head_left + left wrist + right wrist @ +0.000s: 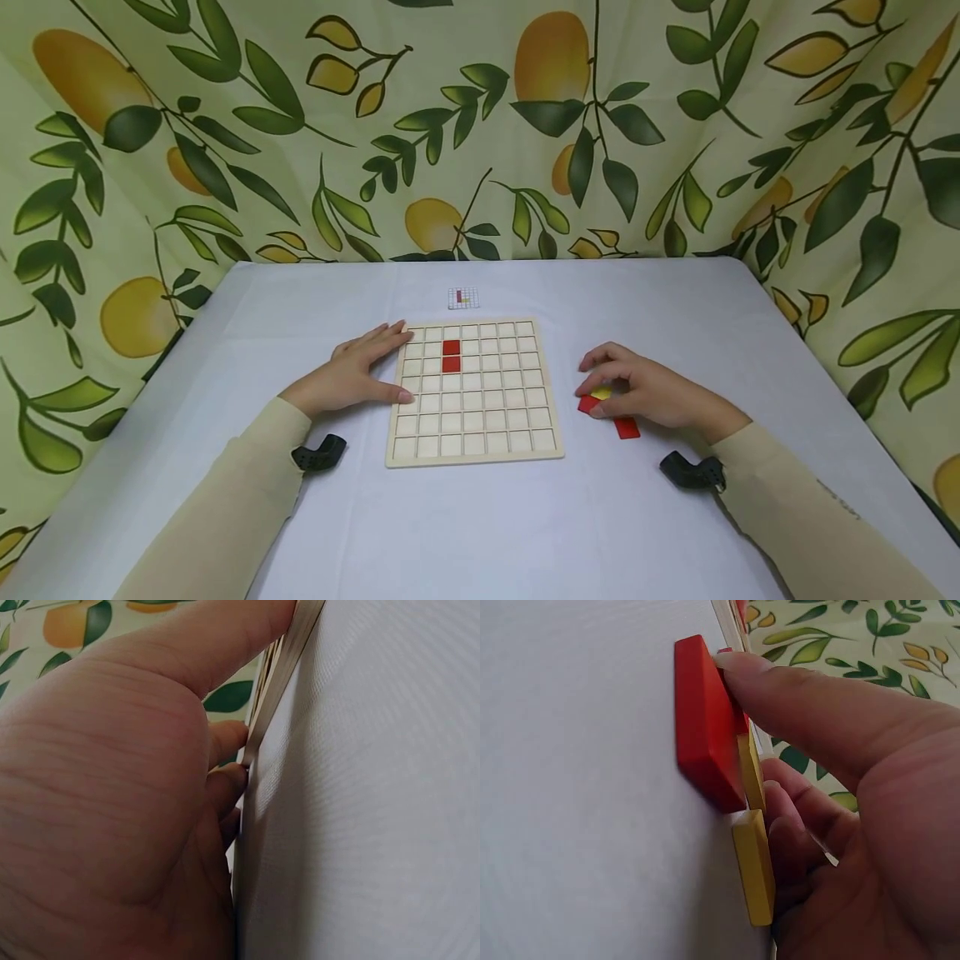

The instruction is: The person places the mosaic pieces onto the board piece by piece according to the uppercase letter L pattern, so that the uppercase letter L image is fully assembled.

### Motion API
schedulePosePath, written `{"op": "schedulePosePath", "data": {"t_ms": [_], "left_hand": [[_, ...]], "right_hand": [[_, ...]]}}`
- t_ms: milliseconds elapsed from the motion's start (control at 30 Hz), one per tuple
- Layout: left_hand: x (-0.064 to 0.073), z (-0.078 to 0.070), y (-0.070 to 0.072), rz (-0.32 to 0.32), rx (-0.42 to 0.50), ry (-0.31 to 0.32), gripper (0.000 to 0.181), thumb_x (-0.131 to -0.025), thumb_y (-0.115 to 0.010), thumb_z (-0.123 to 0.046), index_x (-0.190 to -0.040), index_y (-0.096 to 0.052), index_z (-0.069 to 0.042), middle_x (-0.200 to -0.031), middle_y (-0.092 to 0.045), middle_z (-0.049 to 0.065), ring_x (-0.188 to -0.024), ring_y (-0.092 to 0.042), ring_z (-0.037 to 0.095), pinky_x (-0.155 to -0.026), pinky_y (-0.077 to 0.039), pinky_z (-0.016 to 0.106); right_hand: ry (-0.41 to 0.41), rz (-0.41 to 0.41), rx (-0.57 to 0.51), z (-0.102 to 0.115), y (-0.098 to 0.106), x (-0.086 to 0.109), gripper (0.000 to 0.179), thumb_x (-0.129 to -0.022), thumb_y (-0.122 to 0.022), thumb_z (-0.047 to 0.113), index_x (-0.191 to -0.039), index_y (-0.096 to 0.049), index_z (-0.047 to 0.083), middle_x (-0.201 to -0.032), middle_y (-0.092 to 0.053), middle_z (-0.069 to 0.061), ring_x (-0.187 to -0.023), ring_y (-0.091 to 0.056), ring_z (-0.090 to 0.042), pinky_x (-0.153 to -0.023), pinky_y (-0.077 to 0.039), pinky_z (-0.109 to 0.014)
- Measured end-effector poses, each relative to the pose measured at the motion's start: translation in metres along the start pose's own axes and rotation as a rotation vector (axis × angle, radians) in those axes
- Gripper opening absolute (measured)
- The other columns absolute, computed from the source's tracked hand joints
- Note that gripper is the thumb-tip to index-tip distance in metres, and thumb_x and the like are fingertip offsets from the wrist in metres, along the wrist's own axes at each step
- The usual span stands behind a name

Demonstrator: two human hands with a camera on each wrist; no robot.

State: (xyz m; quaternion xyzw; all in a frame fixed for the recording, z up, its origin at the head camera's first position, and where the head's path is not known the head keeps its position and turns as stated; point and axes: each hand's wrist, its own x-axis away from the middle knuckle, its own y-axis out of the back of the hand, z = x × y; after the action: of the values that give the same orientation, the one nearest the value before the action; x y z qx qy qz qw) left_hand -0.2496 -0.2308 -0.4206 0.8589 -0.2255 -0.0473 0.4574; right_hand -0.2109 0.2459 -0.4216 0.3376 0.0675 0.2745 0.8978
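Observation:
My left hand point(352, 369) rests at the left side of a pale wooden grid board point(401, 459), thumb and fingertips on its edge. In the left wrist view, the thumb point(232, 637) lies along the board's rim point(281, 682). Two red square tiles point(451, 364) sit one above the other in the grid. To the right of the board, my right hand point(637, 385) pinches a red tile point(587, 404) between thumb and finger. A second red tile point(697, 712) lies nearest the right wrist camera. Two yellow tiles point(755, 870) lie beside the fingers, partly covered from above.
A small printed grid card point(463, 297) with red and yellow marks lies behind the board. The white-covered table point(480, 533) meets a leaf-and-fruit patterned cloth point(480, 125) at its back edge. A dark wrist device point(693, 472) sits at each cuff.

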Motion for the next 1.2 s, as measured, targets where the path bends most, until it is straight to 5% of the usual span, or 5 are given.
{"op": "schedulePosePath", "data": {"t_ms": [400,633,867,1200], "left_hand": [[0.0,0.0,0.004,0.003,-0.005,-0.009,0.112,-0.082,-0.09,-0.063,-0.172,-0.038,-0.02,-0.181,-0.018,-0.001,-0.166,-0.004,0.032,-0.124,-0.005,0.069],[-0.001,-0.001,0.002,0.002,0.003,0.006,0.113,-0.081,-0.091,-0.062,-0.172,-0.039,-0.019,-0.181,-0.018,-0.002,-0.166,-0.004,0.032,-0.124,-0.004,0.068],[-0.002,-0.001,0.002,0.01,-0.001,-0.007,0.112,-0.082,-0.09,-0.062,-0.172,-0.038,-0.019,-0.181,-0.018,-0.002,-0.166,-0.004,0.031,-0.124,-0.004,0.068],[0.0,0.001,0.001,0.004,0.006,0.003,0.113,-0.082,-0.09,-0.062,-0.172,-0.038,-0.019,-0.181,-0.018,-0.002,-0.166,-0.004,0.031,-0.125,-0.002,0.067]], "right_hand": [[0.001,-0.075,0.043,0.013,-0.003,0.0,0.016,-0.093,-0.09,0.014,-0.1,-0.077,0.022,-0.129,-0.06,-0.004,-0.128,-0.052,-0.032,-0.102,-0.052,-0.04],[0.014,-0.115,0.066,0.023,-0.012,0.0,0.018,-0.096,-0.086,0.009,-0.1,-0.073,0.021,-0.102,-0.069,0.007,-0.1,-0.06,-0.022,-0.087,-0.052,-0.034],[0.022,-0.185,0.013,0.034,-0.018,0.001,0.018,-0.095,-0.086,0.005,-0.099,-0.075,0.019,-0.094,-0.069,0.004,-0.086,-0.061,-0.024,-0.074,-0.052,-0.031],[0.082,-0.207,-0.112,0.054,-0.021,-0.002,0.019,-0.099,-0.077,-0.004,-0.11,-0.078,0.011,-0.103,-0.075,0.001,-0.098,-0.071,-0.023,-0.089,-0.058,-0.03]]}}
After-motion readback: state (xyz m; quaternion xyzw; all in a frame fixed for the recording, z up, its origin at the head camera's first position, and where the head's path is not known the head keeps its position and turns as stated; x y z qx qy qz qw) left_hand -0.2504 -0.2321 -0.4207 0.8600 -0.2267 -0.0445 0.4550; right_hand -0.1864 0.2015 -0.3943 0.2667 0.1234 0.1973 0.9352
